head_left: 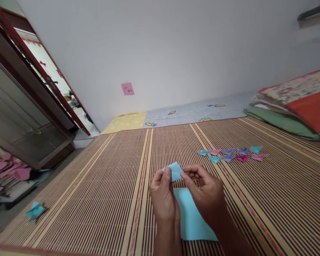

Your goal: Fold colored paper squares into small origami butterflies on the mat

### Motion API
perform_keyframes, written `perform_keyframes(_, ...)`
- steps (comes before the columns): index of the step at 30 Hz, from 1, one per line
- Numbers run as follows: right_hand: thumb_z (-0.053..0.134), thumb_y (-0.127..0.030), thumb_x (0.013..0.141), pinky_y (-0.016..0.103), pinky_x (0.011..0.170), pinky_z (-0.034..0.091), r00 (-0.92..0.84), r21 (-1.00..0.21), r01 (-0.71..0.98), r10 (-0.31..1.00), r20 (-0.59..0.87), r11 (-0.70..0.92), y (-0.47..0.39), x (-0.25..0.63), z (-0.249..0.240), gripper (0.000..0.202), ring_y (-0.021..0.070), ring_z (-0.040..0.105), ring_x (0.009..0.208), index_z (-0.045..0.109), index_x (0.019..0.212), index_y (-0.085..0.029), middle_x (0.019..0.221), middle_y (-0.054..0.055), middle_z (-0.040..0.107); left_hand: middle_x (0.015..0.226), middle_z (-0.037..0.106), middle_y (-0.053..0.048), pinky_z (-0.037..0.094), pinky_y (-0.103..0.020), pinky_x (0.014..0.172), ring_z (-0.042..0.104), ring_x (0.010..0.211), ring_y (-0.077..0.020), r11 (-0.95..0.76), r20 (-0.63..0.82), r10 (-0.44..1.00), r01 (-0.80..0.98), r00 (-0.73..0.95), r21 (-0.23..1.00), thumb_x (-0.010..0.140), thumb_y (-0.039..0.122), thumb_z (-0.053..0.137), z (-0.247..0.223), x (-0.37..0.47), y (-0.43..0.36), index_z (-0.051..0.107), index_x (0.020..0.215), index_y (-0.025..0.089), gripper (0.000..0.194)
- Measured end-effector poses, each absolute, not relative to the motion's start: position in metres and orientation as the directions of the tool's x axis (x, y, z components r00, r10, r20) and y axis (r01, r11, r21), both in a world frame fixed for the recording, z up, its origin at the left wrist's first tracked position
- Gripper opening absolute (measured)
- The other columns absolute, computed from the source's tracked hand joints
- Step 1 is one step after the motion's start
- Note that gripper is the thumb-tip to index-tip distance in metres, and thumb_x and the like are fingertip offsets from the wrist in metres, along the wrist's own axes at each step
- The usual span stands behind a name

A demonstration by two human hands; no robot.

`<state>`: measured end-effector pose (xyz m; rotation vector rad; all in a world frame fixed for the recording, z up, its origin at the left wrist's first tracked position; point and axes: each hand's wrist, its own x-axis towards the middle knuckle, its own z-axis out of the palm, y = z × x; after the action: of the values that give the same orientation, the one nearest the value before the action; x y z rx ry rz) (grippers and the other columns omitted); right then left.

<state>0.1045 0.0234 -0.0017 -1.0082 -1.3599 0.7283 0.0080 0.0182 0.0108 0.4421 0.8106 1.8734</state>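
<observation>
Left hand (163,195) and right hand (206,189) fingers pinch one blue paper (177,172). Nine origami pieces (228,158) lie beyond; one note (127,89) is illegible.

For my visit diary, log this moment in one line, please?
left hand: pinching small folded blue paper; right hand: touching its edge; nearby: rectangular blue paper sheet

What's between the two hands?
In the head view, a folded blue paper is between left hand and right hand; below, a blue sheet lies on the mat.
</observation>
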Motion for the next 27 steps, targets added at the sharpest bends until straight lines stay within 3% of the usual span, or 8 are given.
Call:
perform_keyframes(5, 0.071, -0.038, 0.085, 0.028, 0.06, 0.054, -0.092, -0.957, -0.126, 0.957, 0.274, 0.261, 0.03, 0.11, -0.001, 0.018, 0.0166, 0.065, 0.063, 0.069, 0.085, -0.02, 0.067, -0.001, 0.064, 0.064, 0.066, 0.002, 0.052, -0.023, 0.058, 0.061, 0.058, -0.0114, -0.262, -0.054, 0.912, -0.678, -0.407, 0.687, 0.056, 0.037, 0.096, 0.011, 0.004, 0.017, 0.067, 0.066, 0.016, 0.037)
perform_keyframes(7, 0.071, -0.038, 0.086, 0.027, 0.057, 0.052, -0.13, -0.958, -0.152, 0.956, 0.263, 0.243, 0.031, 0.112, -0.001, 0.019, 0.015, 0.061, 0.058, 0.067, 0.08, -0.02, 0.062, -0.002, 0.061, 0.064, 0.066, 0.002, 0.051, -0.022, 0.058, 0.06, 0.058, -0.0111, -0.249, -0.058, 0.92, -0.692, -0.387, 0.678, 0.056, 0.037, 0.096, 0.011, 0.003, 0.017, 0.067, 0.066, 0.016, 0.037)
perform_keyframes(10, 0.067, -0.033, 0.09, 0.028, 0.059, 0.049, -0.051, -0.929, -0.014, 0.928, 0.369, 0.369, 0.027, 0.11, 0.001, 0.017, 0.0156, 0.061, 0.062, 0.065, 0.079, -0.021, 0.068, -0.001, 0.062, 0.064, 0.065, 0.002, 0.051, -0.022, 0.058, 0.06, 0.058, -0.0107, -0.247, -0.069, 0.92, -0.707, -0.387, 0.663, 0.056, 0.038, 0.097, 0.011, 0.005, 0.017, 0.067, 0.066, 0.016, 0.039)
perform_keyframes(13, 0.061, -0.024, 0.093, 0.03, 0.066, 0.047, 0.039, -0.808, 0.237, 0.825, 0.563, 0.54, 0.021, 0.104, 0.003, 0.015, 0.0174, 0.061, 0.069, 0.062, 0.079, -0.021, 0.074, 0.001, 0.063, 0.064, 0.065, 0.002, 0.051, -0.022, 0.061, 0.059, 0.059, -0.0107, -0.271, -0.071, 0.906, -0.702, -0.417, 0.658, 0.055, 0.039, 0.097, 0.01, 0.005, 0.017, 0.066, 0.068, 0.017, 0.04)
perform_keyframes(15, 0.058, -0.021, 0.094, 0.031, 0.067, 0.046, 0.038, -0.743, 0.315, 0.774, 0.632, 0.59, 0.018, 0.102, 0.005, 0.016, 0.0176, 0.059, 0.069, 0.059, 0.078, -0.021, 0.073, 0.001, 0.06, 0.064, 0.063, 0.003, 0.051, -0.022, 0.06, 0.058, 0.06, -0.0107, -0.29, -0.054, 0.896, -0.673, -0.441, 0.681, 0.058, 0.041, 0.095, 0.009, 0.004, 0.016, 0.065, 0.069, 0.018, 0.04)
perform_keyframes(22, 0.056, -0.029, 0.096, 0.027, 0.056, 0.039, -0.188, -0.82, 0.247, 0.855, 0.483, 0.517, 0.02, 0.103, 0.007, 0.027, 0.0148, 0.049, 0.058, 0.052, 0.07, -0.022, 0.062, -0.003, 0.048, 0.062, 0.056, 0.004, 0.045, -0.02, 0.054, 0.051, 0.057, -0.0097, -0.28, 0.031, 0.906, -0.545, -0.422, 0.791, 0.068, 0.048, 0.088, 0.006, 0.0, 0.014, 0.063, 0.068, 0.017, 0.04)
perform_keyframes(27, 0.055, -0.032, 0.097, 0.028, 0.057, 0.036, -0.254, -0.79, 0.278, 0.835, 0.487, 0.546, 0.02, 0.105, 0.005, 0.027, 0.0147, 0.049, 0.061, 0.054, 0.072, -0.021, 0.066, -0.003, 0.05, 0.062, 0.051, 0.005, 0.041, -0.02, 0.055, 0.045, 0.058, -0.0093, -0.268, 0.115, 0.914, -0.367, -0.388, 0.891, 0.08, 0.046, 0.079, 0.004, -0.004, 0.011, 0.061, 0.068, 0.017, 0.036)
